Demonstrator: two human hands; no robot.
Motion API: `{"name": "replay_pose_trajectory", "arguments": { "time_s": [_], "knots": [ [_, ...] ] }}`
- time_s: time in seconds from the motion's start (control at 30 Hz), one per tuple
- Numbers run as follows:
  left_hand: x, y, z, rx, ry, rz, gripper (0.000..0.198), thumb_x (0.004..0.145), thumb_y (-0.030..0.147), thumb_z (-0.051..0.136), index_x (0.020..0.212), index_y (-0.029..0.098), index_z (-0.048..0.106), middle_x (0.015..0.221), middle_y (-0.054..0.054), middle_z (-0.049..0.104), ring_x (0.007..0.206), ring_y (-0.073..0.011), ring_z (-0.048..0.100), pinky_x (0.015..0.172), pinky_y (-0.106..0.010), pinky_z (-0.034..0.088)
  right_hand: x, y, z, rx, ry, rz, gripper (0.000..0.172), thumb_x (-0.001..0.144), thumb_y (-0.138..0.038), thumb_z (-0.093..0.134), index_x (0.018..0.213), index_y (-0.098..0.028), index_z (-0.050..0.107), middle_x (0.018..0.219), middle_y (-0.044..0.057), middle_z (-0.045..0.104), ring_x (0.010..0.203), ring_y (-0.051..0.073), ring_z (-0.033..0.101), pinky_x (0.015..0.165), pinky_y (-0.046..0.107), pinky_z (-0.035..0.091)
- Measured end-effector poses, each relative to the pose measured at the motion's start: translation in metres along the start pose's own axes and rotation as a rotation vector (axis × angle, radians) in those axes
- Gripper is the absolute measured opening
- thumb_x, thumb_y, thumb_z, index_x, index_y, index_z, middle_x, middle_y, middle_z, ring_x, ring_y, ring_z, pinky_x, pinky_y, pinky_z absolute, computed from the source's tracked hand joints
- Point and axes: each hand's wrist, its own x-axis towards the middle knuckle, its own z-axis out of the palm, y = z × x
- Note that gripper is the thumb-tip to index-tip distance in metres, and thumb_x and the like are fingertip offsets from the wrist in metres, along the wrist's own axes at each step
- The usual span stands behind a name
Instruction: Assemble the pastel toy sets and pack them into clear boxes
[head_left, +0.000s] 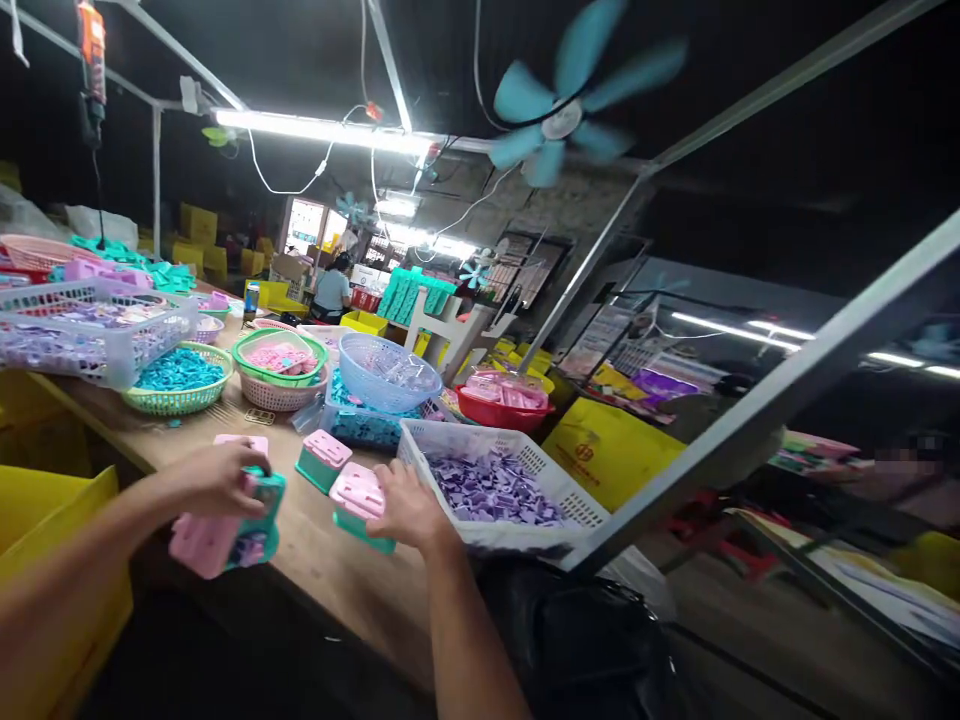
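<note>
My left hand point(217, 478) is closed on a pink and teal plastic toy case point(206, 540), tilted over the table's front edge, with small purple parts showing inside. My right hand point(405, 505) has its fingers over a second box point(358, 492), pink on top and teal below, which rests on the wooden table point(352, 585). Just behind it stands a similar pink-topped box point(328, 450). Another pink piece point(244, 443) shows partly behind my left hand.
A white crate point(420, 455) of purple pieces stands right of my right hand. Baskets line the back, including a green one point(180, 400) with blue parts and a blue one point(390, 365). A yellow bin point(67, 560) is at left. A slanted metal post point(720, 420) crosses the right; an electric screwdriver point(92, 70) hangs upper left.
</note>
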Motion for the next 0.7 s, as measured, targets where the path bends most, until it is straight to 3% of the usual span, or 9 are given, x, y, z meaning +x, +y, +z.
{"name": "replay_pose_trajectory", "arguments": {
  "time_s": [0.03,0.07,0.13,0.2,0.27,0.37,0.47,0.57,0.7],
  "knots": [
    [0.012,0.033,0.016,0.093,-0.225,0.166,0.037,0.063,0.033,0.084,0.1,0.028,0.081,0.102,-0.004,0.073,0.081,-0.0246,0.071,0.07,-0.031,0.054,-0.004,0.014,0.011,0.016,0.032,0.11,0.06,0.068,-0.036,0.083,0.122,-0.018,0.063,0.127,0.017,0.061,0.121,0.037,0.057,0.097,0.044,0.049],
    [0.023,0.063,0.034,0.181,-0.302,0.261,0.039,0.065,0.03,0.08,0.104,0.029,0.08,0.103,-0.005,0.073,0.082,-0.0261,0.071,0.072,-0.033,0.055,-0.006,0.024,0.022,0.04,0.064,0.196,0.062,0.069,-0.038,0.083,0.124,-0.017,0.062,0.129,0.019,0.06,0.124,0.038,0.057,0.099,0.044,0.049],
    [0.041,0.105,0.069,0.292,-0.357,0.425,0.042,0.066,0.023,0.077,0.107,0.029,0.079,0.122,-0.01,0.07,0.099,-0.0313,0.071,0.083,-0.039,0.057,-0.005,0.034,0.041,0.092,0.098,0.311,0.067,0.072,-0.044,0.083,0.129,-0.016,0.061,0.132,0.022,0.061,0.127,0.04,0.057,0.101,0.044,0.05],
    [0.051,0.119,0.101,0.366,-0.322,0.486,0.051,0.066,0.015,0.076,0.116,0.028,0.077,0.144,-0.014,0.058,0.126,-0.0404,0.06,0.1,-0.05,0.052,0.001,0.038,0.054,0.154,0.071,0.361,0.068,0.077,-0.049,0.08,0.133,-0.016,0.06,0.134,0.023,0.062,0.129,0.039,0.058,0.1,0.043,0.051],
    [0.053,0.112,0.127,0.407,-0.241,0.48,0.07,0.069,0.013,0.075,0.137,0.028,0.065,0.159,-0.016,0.043,0.144,-0.0456,0.042,0.111,-0.059,0.043,0.01,0.04,0.061,0.226,0.015,0.36,0.064,0.084,-0.054,0.074,0.134,-0.016,0.06,0.134,0.022,0.064,0.126,0.037,0.062,0.098,0.042,0.052],
    [0.043,0.085,0.153,0.412,-0.076,0.437,0.095,0.076,0.017,0.072,0.162,0.025,0.032,0.168,-0.017,0.028,0.152,-0.0438,0.029,0.117,-0.059,0.036,0.022,0.045,0.064,0.321,-0.021,0.367,0.064,0.091,-0.065,0.061,0.131,-0.014,0.062,0.124,0.021,0.071,0.118,0.035,0.069,0.092,0.041,0.053],
    [0.028,0.058,0.17,0.38,0.111,0.384,0.098,0.08,0.022,0.073,0.164,0.021,0.022,0.165,-0.021,0.029,0.151,-0.0442,0.029,0.119,-0.057,0.033,0.031,0.05,0.066,0.369,0.004,0.396,0.065,0.095,-0.071,0.05,0.123,-0.015,0.067,0.116,0.02,0.075,0.113,0.034,0.072,0.086,0.038,0.053],
    [0.015,0.036,0.187,0.261,0.277,0.316,0.094,0.089,0.037,0.068,0.164,0.018,0.016,0.16,-0.025,0.034,0.148,-0.043,0.034,0.119,-0.058,0.033,0.038,0.053,0.074,0.418,0.114,0.444,0.057,0.099,-0.066,0.047,0.121,-0.017,0.067,0.109,0.019,0.077,0.108,0.031,0.074,0.082,0.035,0.052],
    [0.003,0.013,0.206,0.126,0.358,0.038,0.104,0.088,0.058,0.063,0.162,0.006,0.012,0.152,-0.03,0.041,0.141,-0.044,0.042,0.115,-0.059,0.039,0.047,0.056,0.087,0.47,0.228,0.497,0.041,0.103,-0.05,0.049,0.12,-0.018,0.066,0.107,0.017,0.077,0.103,0.03,0.075,0.08,0.035,0.052]
  ]
}}
